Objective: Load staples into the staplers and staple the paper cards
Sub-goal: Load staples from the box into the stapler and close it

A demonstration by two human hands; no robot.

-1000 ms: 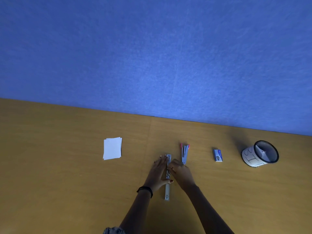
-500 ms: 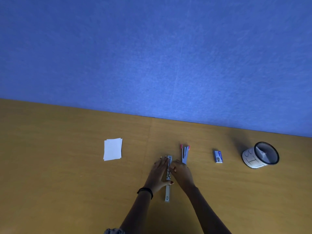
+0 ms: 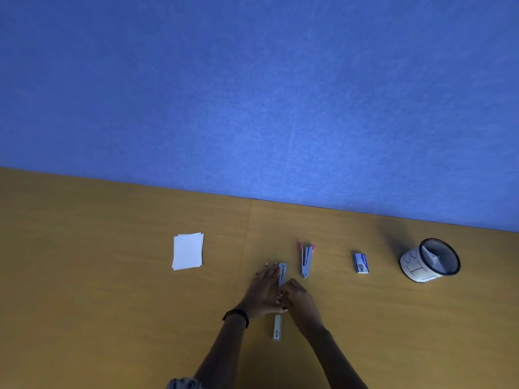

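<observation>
I am seeing little change over the last second. My right hand [image 3: 302, 303] is drawing back toward me along the long grey opened stapler [image 3: 278, 321] lying flat on the desk, its fingertips now pinching at the stapler's middle rather than near its far end. My left hand [image 3: 265, 290] is flattening and sliding slightly forward beside the stapler's far half, fingers stretched out along its left edge.

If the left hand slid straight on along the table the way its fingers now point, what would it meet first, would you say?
Probably nothing: the left hand points up and slightly right, along the opened stapler it rests against. Beyond its fingertips lies bare table up to the blue wall. The second stapler sits off to the right.
</observation>
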